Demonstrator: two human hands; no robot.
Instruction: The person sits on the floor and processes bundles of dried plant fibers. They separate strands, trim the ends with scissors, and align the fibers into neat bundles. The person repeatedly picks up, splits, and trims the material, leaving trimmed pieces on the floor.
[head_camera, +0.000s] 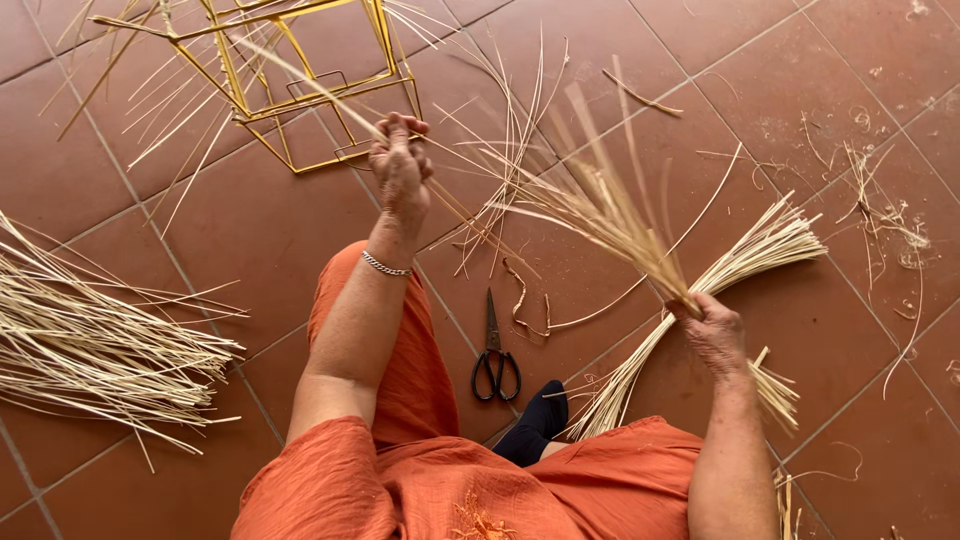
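My right hand (716, 330) grips a bunch of pale straw-coloured reeds (600, 205) that fans up and to the left above the floor. My left hand (400, 165) is stretched forward and pinches a single long reed (300, 80) pulled out of that bunch. This reed runs up to the left across a yellow wire frame (300, 95) lying on the floor. A second bundle of reeds (745, 255) lies on the tiles below my right hand. Black scissors (495, 355) rest on the floor between my arms.
A large pile of reeds (90, 340) lies at the left edge. Loose strands and shavings (880, 215) are scattered on the reddish-brown floor tiles (830, 90) to the right. My orange clothing (440, 480) and a dark shoe (538, 422) fill the bottom.
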